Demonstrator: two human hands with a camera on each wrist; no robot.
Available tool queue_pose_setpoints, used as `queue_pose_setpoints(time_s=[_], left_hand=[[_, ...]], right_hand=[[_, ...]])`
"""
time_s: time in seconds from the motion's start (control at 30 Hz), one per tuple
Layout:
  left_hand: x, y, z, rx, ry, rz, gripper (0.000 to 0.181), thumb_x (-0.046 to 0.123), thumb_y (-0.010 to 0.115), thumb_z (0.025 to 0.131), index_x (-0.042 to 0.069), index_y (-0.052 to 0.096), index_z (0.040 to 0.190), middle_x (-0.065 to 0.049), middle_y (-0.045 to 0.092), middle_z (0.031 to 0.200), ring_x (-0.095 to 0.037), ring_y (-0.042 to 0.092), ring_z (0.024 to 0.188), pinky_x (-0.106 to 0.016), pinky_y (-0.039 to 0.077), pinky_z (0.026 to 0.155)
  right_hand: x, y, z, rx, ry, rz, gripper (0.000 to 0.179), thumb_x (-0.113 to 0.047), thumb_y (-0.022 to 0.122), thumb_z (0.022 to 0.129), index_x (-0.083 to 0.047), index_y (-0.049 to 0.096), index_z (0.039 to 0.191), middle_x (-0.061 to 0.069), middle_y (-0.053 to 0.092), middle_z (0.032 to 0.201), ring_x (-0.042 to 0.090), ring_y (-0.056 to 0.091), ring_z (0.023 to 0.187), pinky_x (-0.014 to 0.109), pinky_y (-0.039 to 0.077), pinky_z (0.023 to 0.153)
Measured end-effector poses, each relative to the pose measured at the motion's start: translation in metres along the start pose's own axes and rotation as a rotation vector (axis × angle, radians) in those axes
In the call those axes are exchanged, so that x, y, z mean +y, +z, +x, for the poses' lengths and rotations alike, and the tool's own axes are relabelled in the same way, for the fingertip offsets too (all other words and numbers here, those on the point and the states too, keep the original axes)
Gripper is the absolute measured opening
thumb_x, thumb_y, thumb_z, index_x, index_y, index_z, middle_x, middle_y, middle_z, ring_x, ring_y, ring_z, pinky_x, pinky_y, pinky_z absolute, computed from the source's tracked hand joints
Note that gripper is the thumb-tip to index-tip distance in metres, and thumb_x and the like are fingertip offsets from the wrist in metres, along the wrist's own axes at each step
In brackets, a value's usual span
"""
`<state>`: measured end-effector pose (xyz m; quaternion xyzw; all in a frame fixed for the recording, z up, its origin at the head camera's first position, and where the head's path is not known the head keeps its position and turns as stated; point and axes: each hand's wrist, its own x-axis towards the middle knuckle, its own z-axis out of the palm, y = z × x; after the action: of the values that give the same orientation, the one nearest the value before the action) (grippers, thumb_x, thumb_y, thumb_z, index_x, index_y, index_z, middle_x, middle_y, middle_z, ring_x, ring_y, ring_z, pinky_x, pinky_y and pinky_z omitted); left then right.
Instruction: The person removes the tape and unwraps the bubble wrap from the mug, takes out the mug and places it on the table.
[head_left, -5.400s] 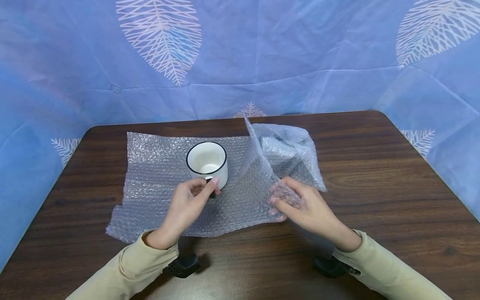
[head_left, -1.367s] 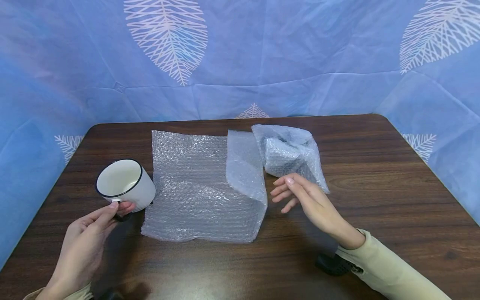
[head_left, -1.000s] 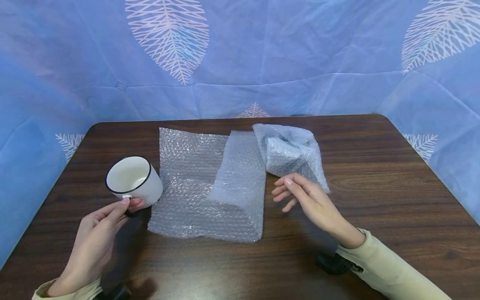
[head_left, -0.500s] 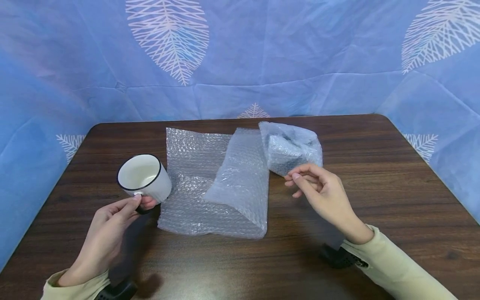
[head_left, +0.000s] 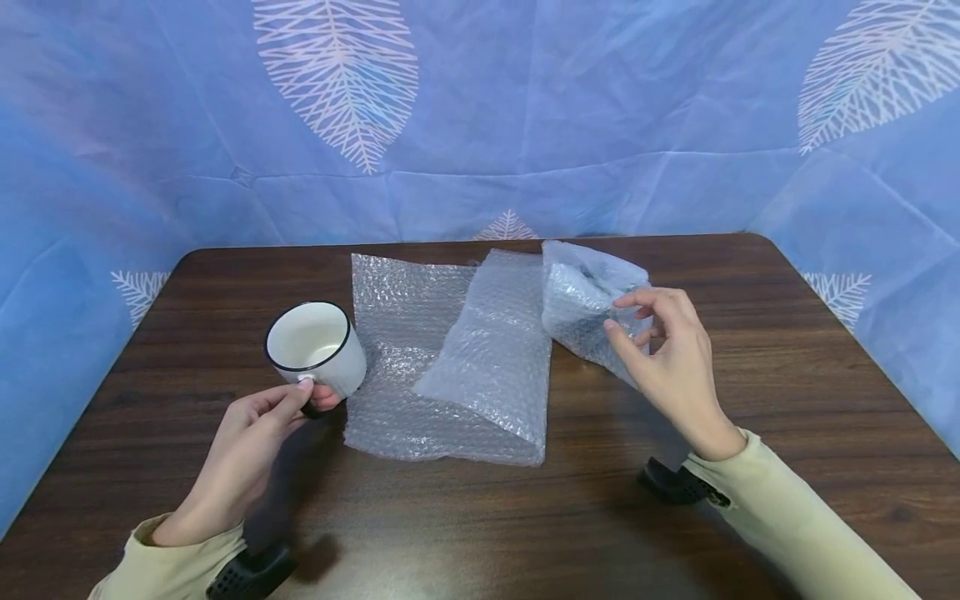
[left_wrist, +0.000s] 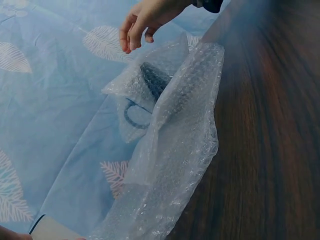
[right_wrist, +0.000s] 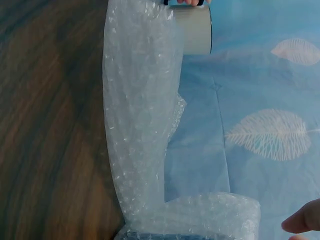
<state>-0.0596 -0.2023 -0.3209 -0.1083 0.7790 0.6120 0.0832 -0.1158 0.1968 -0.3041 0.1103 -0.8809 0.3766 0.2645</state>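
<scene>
My left hand [head_left: 243,446] grips a white mug [head_left: 337,362] by its black handle, thumb on top. The mug has a black rim and stands tilted beside the left edge of a bubble wrap sheet [head_left: 491,358]. The sheet's right part is folded over toward the left. At its right lies a bubble-wrapped bundle [head_left: 573,312]; the left wrist view shows a dark shape and a dark ring through the bundle's wrap [left_wrist: 135,85]. My right hand [head_left: 675,358] is over the bundle's right side, thumb and fingers bent and apart, with nothing held.
Dark wooden table [head_left: 465,533] lies under everything, its far edge just behind the wrap. A blue cloth [head_left: 562,100] with white leaf prints hangs behind and around the sides. Black wrist devices [head_left: 251,575] sit under both sleeves.
The mug stood on the sheet; my left hand carried it left, then pushed back right, sheet and bundle shifting right too. My right hand let go of the wrap and moved over the bundle.
</scene>
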Motion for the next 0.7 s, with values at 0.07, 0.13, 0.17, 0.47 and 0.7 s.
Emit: queue_pose_setpoints(time_s=[0.07,0.13,0.17,0.47,0.7], left_hand=[[0.001,0.002,0.002,-0.002,0.009,-0.011,0.053,0.039,0.048,0.1,-0.007,0.057,0.124,0.009,0.069,0.097,0.002,0.057,0.103,-0.041,0.038,0.104],[0.003,0.005,0.003,-0.004,0.017,-0.019,0.052,0.038,0.048,0.1,-0.008,0.058,0.123,0.008,0.069,0.097,0.001,0.057,0.102,-0.044,0.037,0.105],[0.004,0.006,0.004,-0.006,0.02,-0.016,0.052,0.038,0.048,0.1,-0.008,0.058,0.123,0.008,0.069,0.097,0.001,0.057,0.102,-0.044,0.037,0.105],[0.01,0.015,0.013,-0.018,0.019,-0.012,0.054,0.041,0.048,0.099,-0.006,0.058,0.123,0.005,0.07,0.1,0.0,0.057,0.104,-0.039,0.038,0.106],[0.008,0.016,0.016,-0.024,0.013,-0.041,0.055,0.042,0.05,0.098,-0.006,0.056,0.124,0.008,0.069,0.099,-0.001,0.056,0.104,-0.04,0.036,0.108]], right_hand=[[0.003,0.001,0.002,-0.004,-0.003,-0.028,0.025,-0.004,0.071,0.082,-0.002,0.066,0.106,0.016,0.055,0.118,0.014,0.049,0.076,0.019,0.039,0.065],[0.006,0.001,0.005,-0.019,-0.006,-0.041,0.029,-0.003,0.071,0.081,-0.001,0.065,0.11,0.019,0.051,0.127,0.024,0.049,0.086,0.024,0.039,0.071],[0.007,0.001,0.006,-0.031,-0.006,-0.045,0.031,-0.002,0.071,0.081,-0.001,0.065,0.112,0.02,0.049,0.13,0.029,0.049,0.092,0.03,0.039,0.077],[0.017,-0.002,0.011,-0.164,-0.014,-0.129,0.044,-0.002,0.07,0.083,-0.003,0.058,0.126,0.027,0.036,0.142,0.051,0.024,0.129,0.067,0.019,0.097],[0.025,-0.003,0.015,-0.211,-0.056,-0.192,0.041,-0.002,0.066,0.087,-0.003,0.057,0.127,0.028,0.033,0.142,0.053,0.023,0.132,0.071,0.022,0.097]])
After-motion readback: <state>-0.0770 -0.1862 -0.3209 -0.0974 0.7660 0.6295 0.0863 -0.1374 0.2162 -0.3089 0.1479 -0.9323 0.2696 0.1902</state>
